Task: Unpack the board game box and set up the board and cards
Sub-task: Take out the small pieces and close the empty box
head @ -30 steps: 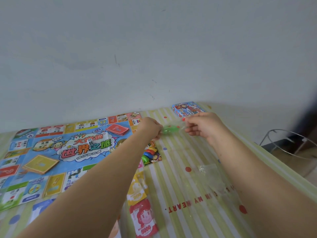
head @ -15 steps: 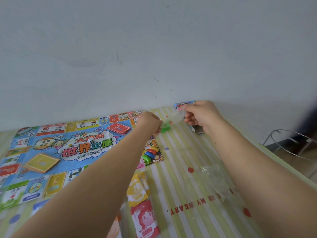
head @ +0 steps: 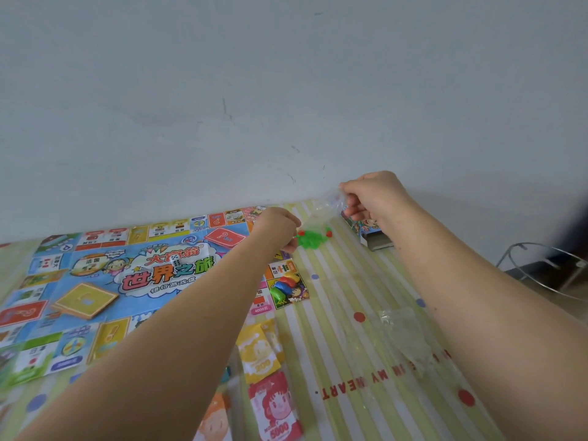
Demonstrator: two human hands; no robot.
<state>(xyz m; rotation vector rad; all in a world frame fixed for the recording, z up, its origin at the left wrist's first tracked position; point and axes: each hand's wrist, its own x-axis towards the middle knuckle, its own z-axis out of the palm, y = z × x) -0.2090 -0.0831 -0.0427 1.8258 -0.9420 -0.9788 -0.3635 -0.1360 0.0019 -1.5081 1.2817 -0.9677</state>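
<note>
My right hand (head: 372, 195) pinches the top of a small clear plastic bag (head: 321, 214) and holds it up above the table. Under the bag, green pieces (head: 310, 241) and a few red pieces (head: 329, 233) lie in a little heap on the striped tablecloth. My left hand (head: 276, 229) has its fingers curled at the bag's lower end, right beside the heap. The game board (head: 127, 281) lies flat at the left, bearing a red card stack (head: 224, 237), a yellow card stack (head: 86, 300) and a die (head: 175, 261). Coloured pawns (head: 284, 288) sit on the board's right corner.
The open game box (head: 366, 230) stands behind my right hand near the wall. Paper money (head: 259, 354) lies in stacks near the front. Another empty plastic bag (head: 404, 323) lies under my right forearm. A metal wire frame (head: 541, 272) stands off the table's right edge.
My right hand has lifted the bag up and back towards the wall. The green and red pieces have dropped out of it onto the tablecloth.
</note>
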